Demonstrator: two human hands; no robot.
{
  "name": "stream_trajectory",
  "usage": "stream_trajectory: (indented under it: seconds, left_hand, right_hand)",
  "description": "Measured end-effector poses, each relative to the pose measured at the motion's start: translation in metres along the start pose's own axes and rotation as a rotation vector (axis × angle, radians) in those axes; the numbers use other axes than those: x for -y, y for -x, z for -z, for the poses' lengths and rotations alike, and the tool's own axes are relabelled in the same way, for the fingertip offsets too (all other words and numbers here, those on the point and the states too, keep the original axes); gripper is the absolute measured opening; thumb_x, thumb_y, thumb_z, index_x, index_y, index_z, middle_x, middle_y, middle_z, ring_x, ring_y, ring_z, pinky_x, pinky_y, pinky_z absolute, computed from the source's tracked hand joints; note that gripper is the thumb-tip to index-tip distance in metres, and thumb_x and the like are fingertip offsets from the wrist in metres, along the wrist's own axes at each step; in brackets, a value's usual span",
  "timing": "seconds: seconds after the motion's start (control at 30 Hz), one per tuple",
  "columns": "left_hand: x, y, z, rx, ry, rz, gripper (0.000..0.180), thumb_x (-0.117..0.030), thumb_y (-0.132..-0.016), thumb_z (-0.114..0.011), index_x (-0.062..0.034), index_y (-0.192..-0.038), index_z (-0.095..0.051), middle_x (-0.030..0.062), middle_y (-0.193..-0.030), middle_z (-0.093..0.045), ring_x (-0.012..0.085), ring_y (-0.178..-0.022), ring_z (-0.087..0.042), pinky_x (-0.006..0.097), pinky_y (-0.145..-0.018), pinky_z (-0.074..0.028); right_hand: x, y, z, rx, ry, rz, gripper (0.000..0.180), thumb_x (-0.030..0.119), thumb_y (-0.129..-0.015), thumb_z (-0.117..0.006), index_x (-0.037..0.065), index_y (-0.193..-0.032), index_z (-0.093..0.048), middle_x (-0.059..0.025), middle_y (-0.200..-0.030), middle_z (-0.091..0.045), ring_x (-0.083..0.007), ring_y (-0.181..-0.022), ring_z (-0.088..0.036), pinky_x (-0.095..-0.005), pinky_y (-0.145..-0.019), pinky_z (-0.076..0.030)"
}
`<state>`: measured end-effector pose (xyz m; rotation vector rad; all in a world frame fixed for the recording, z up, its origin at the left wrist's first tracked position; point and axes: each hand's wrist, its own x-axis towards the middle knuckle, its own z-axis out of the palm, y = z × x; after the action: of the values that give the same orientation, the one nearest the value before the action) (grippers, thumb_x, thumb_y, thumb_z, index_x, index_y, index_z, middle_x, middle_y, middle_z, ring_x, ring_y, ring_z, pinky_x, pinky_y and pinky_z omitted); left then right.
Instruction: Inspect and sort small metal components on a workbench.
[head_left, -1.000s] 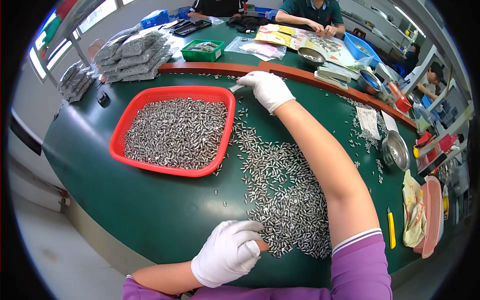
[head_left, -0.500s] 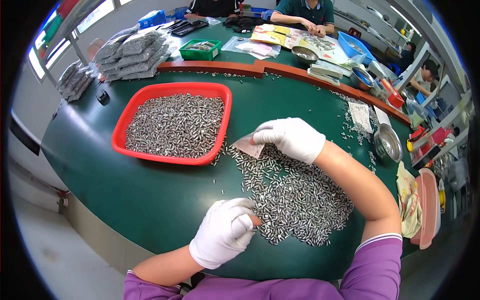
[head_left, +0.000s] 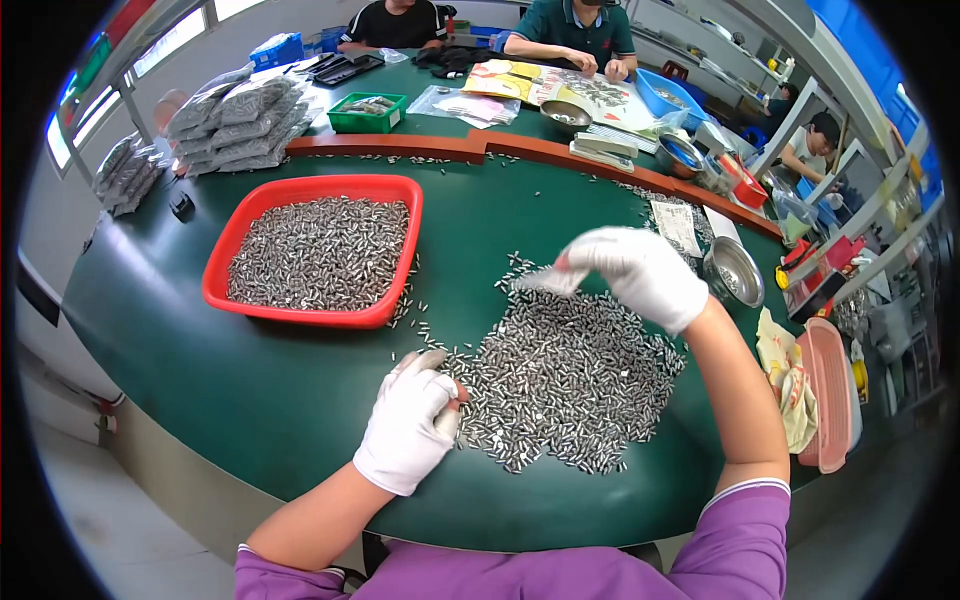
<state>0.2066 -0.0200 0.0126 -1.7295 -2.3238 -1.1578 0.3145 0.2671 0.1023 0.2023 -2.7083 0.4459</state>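
A loose pile of small shiny metal pins (head_left: 570, 370) lies on the green table. My right hand (head_left: 640, 275), in a white glove with bare fingertips showing, is closed on a pale card (head_left: 553, 281), blurred by motion, at the pile's far edge. At the near left edge of the pile is my left hand (head_left: 408, 422), also gloved. Its fingers are curled, with a bare tip beside the pins; anything between them is hidden. To the left stands a red plastic basin (head_left: 212, 270) filled with the same kind of pins.
A brown wooden rail (head_left: 400, 147) crosses the table behind the basin. Stacked bags of pins (head_left: 245, 120) stand at far left. Toward the right are a steel bowl (head_left: 735, 272), paper slips (head_left: 677, 226) and a pink basket (head_left: 828, 400). Co-workers (head_left: 575, 45) sit across the table.
My right hand has swung the card right, away from the basin, to the pile's far edge. My left hand has moved forward and left along the pile. The whole view has shifted slightly.
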Motion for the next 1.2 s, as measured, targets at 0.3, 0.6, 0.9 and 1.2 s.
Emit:
stream_trajectory:
  seconds: [0.3,0.6,0.9,1.2]
  left_hand:
    - [0.000,-0.002,-0.003,0.010,0.035,0.000,0.016,0.002,-0.071,-0.065,-0.0067,-0.084,-0.063,0.0205,-0.111,-0.064,0.0366,-0.112,-0.058,0.043,-0.098,-0.043]
    - [0.002,-0.001,-0.002,0.003,0.019,-0.030,0.017,0.004,-0.070,-0.063,-0.0077,-0.083,-0.062,0.0143,-0.103,-0.065,0.0341,-0.111,-0.059,0.043,-0.095,-0.044]
    - [-0.002,-0.001,-0.001,-0.045,0.029,-0.040,0.016,0.003,-0.069,-0.063,-0.0077,-0.081,-0.061,0.0108,-0.091,-0.065,0.0321,-0.106,-0.061,0.043,-0.093,-0.045]
    - [-0.003,-0.007,-0.003,-0.030,0.009,-0.059,0.018,0.003,-0.069,-0.064,-0.0081,-0.082,-0.061,0.0106,-0.096,-0.065,0.0325,-0.108,-0.059,0.043,-0.096,-0.043]
  right_hand:
    - [-0.086,-0.024,-0.056,-0.111,0.287,-0.410,0.031,0.004,-0.082,-0.055,0.016,-0.105,-0.071,-0.0109,-0.104,-0.069,-0.0313,-0.099,-0.064,-0.0367,-0.087,-0.051]
    - [-0.009,-0.011,-0.044,0.138,0.039,-0.154,0.023,0.011,-0.085,-0.055,0.017,-0.098,-0.072,-0.0091,-0.093,-0.069,-0.0297,-0.090,-0.066,-0.0383,-0.077,-0.052]
    - [0.006,0.023,0.022,0.135,-0.011,-0.199,0.019,0.018,-0.083,-0.065,0.018,-0.102,-0.070,-0.0089,-0.095,-0.067,-0.0286,-0.091,-0.065,-0.0369,-0.079,-0.052]
    - [-0.179,0.058,0.076,-0.170,0.366,-0.853,0.038,0.003,-0.083,-0.048,0.015,-0.114,-0.067,-0.0192,-0.110,-0.066,-0.0349,-0.104,-0.063,-0.0401,-0.090,-0.049]
